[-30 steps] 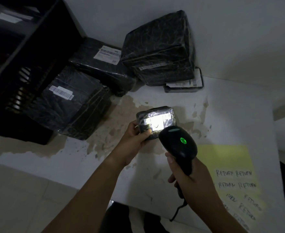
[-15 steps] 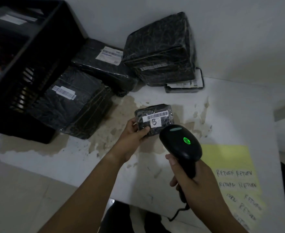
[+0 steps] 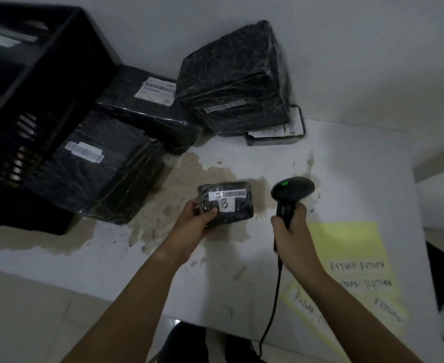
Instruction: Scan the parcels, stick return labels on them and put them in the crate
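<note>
- Head view: the left hand (image 3: 197,222) grips a small black plastic-wrapped parcel (image 3: 237,214) by its left end, over the stained white table (image 3: 346,166).
- The parcel's long axis runs left to right, with its barcode label facing up.
- The right hand (image 3: 292,227) is curled round the handle of a black corded barcode scanner (image 3: 292,191), which is just right of the parcel and not touching it.
- A black plastic crate (image 3: 32,100) stands at far left.

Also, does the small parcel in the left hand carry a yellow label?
No, the small parcel shows only a white barcode strip and a B tag.
</note>
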A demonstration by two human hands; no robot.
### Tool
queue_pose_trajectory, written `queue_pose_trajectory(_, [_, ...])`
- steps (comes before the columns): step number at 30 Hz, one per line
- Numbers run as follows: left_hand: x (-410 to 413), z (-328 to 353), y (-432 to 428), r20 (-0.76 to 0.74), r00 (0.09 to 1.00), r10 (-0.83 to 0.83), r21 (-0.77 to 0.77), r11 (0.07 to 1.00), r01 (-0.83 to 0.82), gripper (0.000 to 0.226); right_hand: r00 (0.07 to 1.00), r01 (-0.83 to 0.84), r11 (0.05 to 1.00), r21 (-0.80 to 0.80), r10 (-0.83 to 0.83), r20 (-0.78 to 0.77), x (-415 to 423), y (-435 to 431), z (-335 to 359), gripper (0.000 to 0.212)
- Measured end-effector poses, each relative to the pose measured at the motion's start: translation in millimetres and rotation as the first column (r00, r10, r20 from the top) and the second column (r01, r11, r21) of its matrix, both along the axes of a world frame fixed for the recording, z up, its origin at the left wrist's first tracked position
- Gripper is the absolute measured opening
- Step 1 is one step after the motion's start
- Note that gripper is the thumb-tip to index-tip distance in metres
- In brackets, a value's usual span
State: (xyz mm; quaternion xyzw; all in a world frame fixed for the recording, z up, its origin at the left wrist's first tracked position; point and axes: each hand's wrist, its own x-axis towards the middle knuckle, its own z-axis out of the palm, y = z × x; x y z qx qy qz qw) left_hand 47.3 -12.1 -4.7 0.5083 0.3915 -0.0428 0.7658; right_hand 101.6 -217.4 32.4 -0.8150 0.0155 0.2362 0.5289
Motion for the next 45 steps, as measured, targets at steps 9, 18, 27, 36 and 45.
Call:
queue_pose_trajectory(9, [-22.7, -34.9, 1.6, -0.294, 0.891, -0.346, 0.546, 0.704, 0.454, 0.049, 0.978, 0.132, 0.840, -0.526, -0.024, 0.208, 65.3, 38.6, -91.9, 0.062])
queue_pose_trajectory(18, [-19.4, -23.3, 10.2, -0.206, 0.894, -0.398, 0.614, 0.659, 0.435, 0.045, 0.972, 0.212, 0.941, -0.265, -0.175, 0.156, 65.9, 25.1, -93.2, 0.065])
queue_pose_trajectory(27, [-57.6, -4.2, -106.9, -0.078, 0.548, -0.833, 0.923, 0.148, 0.356, 0.043, 0.890, -0.074, 0.750, -0.657, 0.347, 0.296, 16.8, -180.7, -76.5, 0.038])
queue_pose_trajectory(36, [-8.6, -36.6, -217.5, -0.735, 0.328, -0.594, 0.608, -0.362, 0.706, 0.092, 0.863, -0.159, 0.773, -0.615, 0.411, 0.294, 10.6, -230.3, -106.7, 0.029])
queue_pose_trajectory(45, [-5.5, -40.1, -219.7, -0.800, 0.329, -0.502, 0.569, -0.461, 0.680, 0.098, 0.883, -0.113, 0.799, -0.591, 0.353, 0.309, 1.9, -218.3, -101.3, 0.028])
